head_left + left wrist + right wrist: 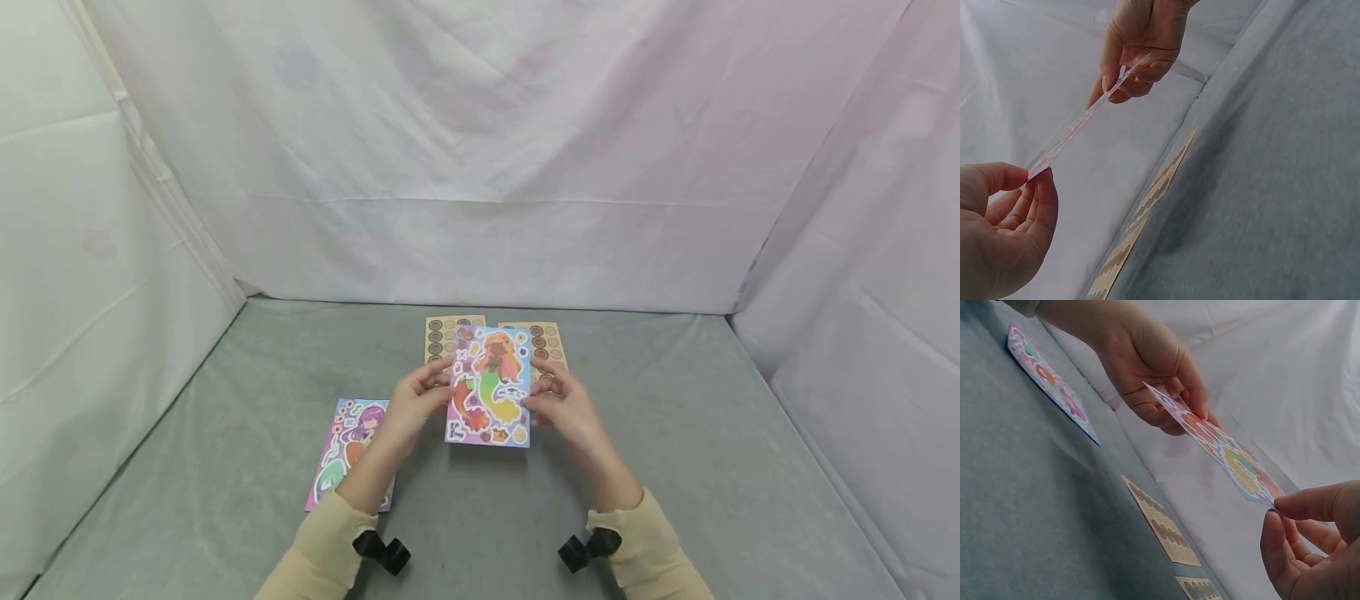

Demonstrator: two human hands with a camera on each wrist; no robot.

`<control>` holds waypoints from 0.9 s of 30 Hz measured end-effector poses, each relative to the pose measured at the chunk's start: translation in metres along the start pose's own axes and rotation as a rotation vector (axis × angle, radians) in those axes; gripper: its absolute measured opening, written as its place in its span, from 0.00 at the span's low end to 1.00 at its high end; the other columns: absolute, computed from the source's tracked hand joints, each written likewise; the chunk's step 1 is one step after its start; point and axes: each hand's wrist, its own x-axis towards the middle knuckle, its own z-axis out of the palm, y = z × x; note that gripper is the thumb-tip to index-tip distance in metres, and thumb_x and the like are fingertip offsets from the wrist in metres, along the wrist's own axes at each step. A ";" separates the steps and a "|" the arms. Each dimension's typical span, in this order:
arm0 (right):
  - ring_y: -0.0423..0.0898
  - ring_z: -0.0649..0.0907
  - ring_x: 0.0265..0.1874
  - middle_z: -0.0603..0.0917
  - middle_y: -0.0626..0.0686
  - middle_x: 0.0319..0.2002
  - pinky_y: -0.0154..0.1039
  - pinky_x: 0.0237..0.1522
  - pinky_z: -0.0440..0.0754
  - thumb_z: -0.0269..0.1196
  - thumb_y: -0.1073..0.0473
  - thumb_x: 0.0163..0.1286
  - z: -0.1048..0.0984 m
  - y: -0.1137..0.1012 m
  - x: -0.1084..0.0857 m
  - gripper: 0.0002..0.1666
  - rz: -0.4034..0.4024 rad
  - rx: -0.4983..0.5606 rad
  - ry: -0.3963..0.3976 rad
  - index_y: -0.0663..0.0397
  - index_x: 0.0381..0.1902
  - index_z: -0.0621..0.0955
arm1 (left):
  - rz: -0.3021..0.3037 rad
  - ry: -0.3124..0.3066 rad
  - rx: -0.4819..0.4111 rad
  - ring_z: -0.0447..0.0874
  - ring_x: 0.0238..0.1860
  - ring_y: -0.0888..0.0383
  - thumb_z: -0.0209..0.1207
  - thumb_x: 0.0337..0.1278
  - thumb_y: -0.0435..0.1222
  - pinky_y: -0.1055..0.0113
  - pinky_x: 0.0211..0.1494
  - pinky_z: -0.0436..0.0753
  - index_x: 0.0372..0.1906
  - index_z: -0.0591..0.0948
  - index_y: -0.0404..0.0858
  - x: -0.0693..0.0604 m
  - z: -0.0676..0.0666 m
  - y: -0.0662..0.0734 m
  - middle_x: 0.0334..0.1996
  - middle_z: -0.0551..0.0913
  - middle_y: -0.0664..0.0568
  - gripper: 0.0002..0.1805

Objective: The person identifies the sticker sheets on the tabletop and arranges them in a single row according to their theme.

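Note:
A colourful mermaid sticker sheet (491, 387) is held up off the table between both hands. The left hand (417, 403) pinches its left edge between thumb and fingers. On the opposite edge, the right hand (562, 405) pinches it the same way. Seen nearly edge-on in the left wrist view, the sheet (1079, 128) looks thin, with a clear layer along it. In the right wrist view the printed face of the sheet (1216, 447) shows between the two hands.
Another mermaid sticker sheet (348, 442) lies on the grey table at the left, partly hidden by the left forearm. Two tan sheets with rows of round stickers, one left (437, 337) and one right (551, 342), lie behind the held sheet. White cloth (480, 250) hangs around the table.

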 end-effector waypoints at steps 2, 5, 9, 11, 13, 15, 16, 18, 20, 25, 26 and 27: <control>0.44 0.81 0.25 0.77 0.55 0.32 0.38 0.24 0.83 0.64 0.78 0.55 0.002 0.002 -0.001 0.39 0.004 0.000 -0.006 0.55 0.65 0.71 | -0.006 -0.003 0.003 0.83 0.34 0.55 0.58 0.56 0.23 0.63 0.38 0.83 0.62 0.76 0.36 -0.002 -0.003 0.000 0.39 0.82 0.42 0.26; 0.44 0.81 0.25 0.78 0.56 0.33 0.39 0.24 0.83 0.64 0.78 0.54 0.005 -0.003 -0.006 0.39 0.006 0.002 -0.023 0.57 0.65 0.71 | -0.008 -0.008 0.015 0.82 0.34 0.56 0.58 0.56 0.23 0.61 0.39 0.83 0.62 0.75 0.36 -0.004 -0.007 0.001 0.39 0.82 0.43 0.26; 0.46 0.82 0.26 0.79 0.58 0.37 0.41 0.25 0.84 0.64 0.78 0.54 0.009 -0.002 -0.008 0.39 0.016 0.003 -0.033 0.58 0.65 0.71 | -0.007 -0.015 0.033 0.82 0.32 0.57 0.58 0.55 0.22 0.59 0.39 0.84 0.62 0.74 0.34 -0.008 -0.011 0.000 0.38 0.82 0.43 0.27; 0.46 0.83 0.26 0.79 0.59 0.38 0.42 0.25 0.84 0.65 0.77 0.54 0.010 0.003 -0.007 0.39 0.017 0.002 -0.036 0.57 0.65 0.71 | -0.009 -0.020 0.034 0.82 0.31 0.57 0.58 0.55 0.22 0.60 0.37 0.84 0.62 0.74 0.33 -0.010 -0.014 0.000 0.38 0.83 0.43 0.27; 0.46 0.83 0.26 0.80 0.59 0.38 0.40 0.24 0.83 0.65 0.77 0.54 0.012 0.008 -0.006 0.38 0.015 -0.003 -0.034 0.56 0.64 0.72 | -0.013 -0.023 0.038 0.82 0.30 0.58 0.58 0.55 0.22 0.62 0.36 0.83 0.62 0.73 0.33 -0.012 -0.016 -0.001 0.38 0.83 0.42 0.27; 0.46 0.82 0.25 0.80 0.59 0.37 0.41 0.24 0.83 0.65 0.78 0.53 0.014 0.009 -0.006 0.38 0.012 -0.001 -0.039 0.56 0.63 0.72 | -0.016 -0.024 0.044 0.82 0.30 0.57 0.58 0.55 0.22 0.63 0.34 0.84 0.62 0.74 0.33 -0.013 -0.019 -0.001 0.39 0.83 0.42 0.27; 0.46 0.82 0.25 0.80 0.59 0.36 0.40 0.24 0.83 0.65 0.78 0.53 0.014 0.010 -0.006 0.38 0.012 0.001 -0.042 0.56 0.63 0.72 | -0.018 -0.025 0.047 0.82 0.29 0.57 0.58 0.55 0.22 0.63 0.34 0.84 0.62 0.74 0.33 -0.013 -0.020 -0.001 0.39 0.83 0.41 0.26; 0.46 0.82 0.24 0.80 0.59 0.35 0.39 0.24 0.83 0.65 0.78 0.53 0.015 0.010 -0.007 0.38 0.011 -0.001 -0.045 0.56 0.63 0.72 | -0.017 -0.028 0.050 0.82 0.29 0.57 0.58 0.55 0.22 0.64 0.33 0.84 0.62 0.74 0.32 -0.014 -0.021 -0.001 0.39 0.83 0.41 0.26; 0.46 0.82 0.24 0.80 0.58 0.35 0.39 0.24 0.83 0.65 0.78 0.53 0.015 0.011 -0.008 0.37 0.016 -0.002 -0.047 0.55 0.62 0.73 | -0.017 -0.035 0.052 0.82 0.29 0.56 0.58 0.55 0.22 0.65 0.32 0.84 0.62 0.73 0.32 -0.014 -0.023 -0.001 0.39 0.83 0.40 0.27; 0.46 0.82 0.23 0.81 0.57 0.34 0.43 0.26 0.83 0.66 0.77 0.54 0.017 0.013 -0.009 0.37 0.017 -0.006 -0.061 0.55 0.63 0.73 | -0.017 -0.058 0.064 0.82 0.28 0.56 0.59 0.53 0.21 0.62 0.32 0.84 0.62 0.73 0.31 -0.014 -0.028 -0.003 0.37 0.83 0.40 0.28; 0.46 0.82 0.23 0.81 0.57 0.34 0.44 0.26 0.83 0.66 0.77 0.54 0.018 0.013 -0.009 0.38 0.017 -0.005 -0.064 0.54 0.63 0.73 | -0.020 -0.062 0.072 0.82 0.28 0.56 0.59 0.53 0.21 0.62 0.32 0.84 0.62 0.72 0.31 -0.014 -0.029 -0.004 0.37 0.83 0.40 0.28; 0.46 0.82 0.23 0.81 0.57 0.34 0.44 0.26 0.83 0.66 0.77 0.54 0.018 0.014 -0.009 0.38 0.018 -0.004 -0.067 0.54 0.64 0.72 | -0.023 -0.068 0.083 0.82 0.29 0.56 0.59 0.53 0.22 0.62 0.32 0.84 0.63 0.72 0.31 -0.014 -0.030 -0.004 0.37 0.82 0.40 0.28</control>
